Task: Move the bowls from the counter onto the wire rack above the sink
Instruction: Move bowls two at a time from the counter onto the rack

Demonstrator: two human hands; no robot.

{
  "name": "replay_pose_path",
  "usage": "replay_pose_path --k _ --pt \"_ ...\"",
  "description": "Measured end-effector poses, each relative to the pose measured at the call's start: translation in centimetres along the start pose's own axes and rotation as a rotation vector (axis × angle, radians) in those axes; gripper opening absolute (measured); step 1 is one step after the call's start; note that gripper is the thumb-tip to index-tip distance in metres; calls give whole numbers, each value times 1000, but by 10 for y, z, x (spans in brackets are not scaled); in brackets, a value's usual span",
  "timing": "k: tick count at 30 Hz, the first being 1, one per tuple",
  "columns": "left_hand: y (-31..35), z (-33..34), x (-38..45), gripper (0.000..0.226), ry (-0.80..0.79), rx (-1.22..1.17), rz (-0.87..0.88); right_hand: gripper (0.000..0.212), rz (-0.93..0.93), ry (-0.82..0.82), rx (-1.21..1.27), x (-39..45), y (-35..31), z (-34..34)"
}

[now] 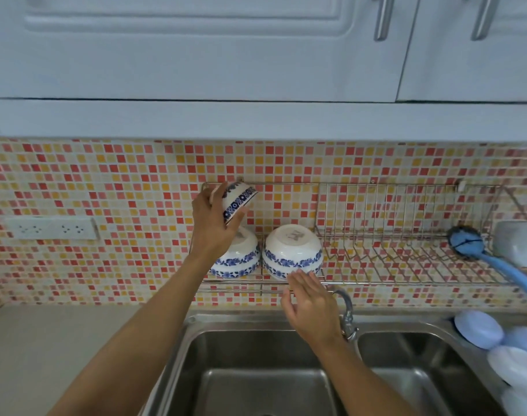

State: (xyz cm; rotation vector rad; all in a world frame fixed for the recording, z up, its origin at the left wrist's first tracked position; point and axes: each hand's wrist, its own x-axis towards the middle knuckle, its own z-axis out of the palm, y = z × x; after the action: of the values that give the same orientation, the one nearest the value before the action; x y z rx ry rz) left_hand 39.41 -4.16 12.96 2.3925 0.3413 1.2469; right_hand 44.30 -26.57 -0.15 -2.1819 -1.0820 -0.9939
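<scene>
Left hand (pixel 209 219) is gripping a tilted small bowl (pixel 238 202) above the wire rack (pixel 376 256). Right hand (pixel 308 301) is spread wide, fingertips touching the right bowl (pixel 292 250). Both big bowls are sitting upside down on the rack, left bowl (pixel 241 259) partly hidden.
</scene>
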Motion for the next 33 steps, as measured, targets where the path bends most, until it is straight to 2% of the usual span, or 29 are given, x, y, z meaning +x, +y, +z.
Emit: replay_pose_path --k 7,10,22,28,33 --pt "-10 8 -7 63 -78 425 335 37 17 46 35 -3 -4 0" --pt "-21 15 -16 57 -108 506 379 37 22 43 49 -3 -5 -1" --pt "-32 29 -26 58 -333 444 342 37 30 28 52 -5 -4 2" --pt "-31 32 -30 63 -298 339 234 35 44 27 52 -4 -4 0" --pt "-28 30 -36 82 -287 314 134 36 65 18 57 -3 -7 -2"
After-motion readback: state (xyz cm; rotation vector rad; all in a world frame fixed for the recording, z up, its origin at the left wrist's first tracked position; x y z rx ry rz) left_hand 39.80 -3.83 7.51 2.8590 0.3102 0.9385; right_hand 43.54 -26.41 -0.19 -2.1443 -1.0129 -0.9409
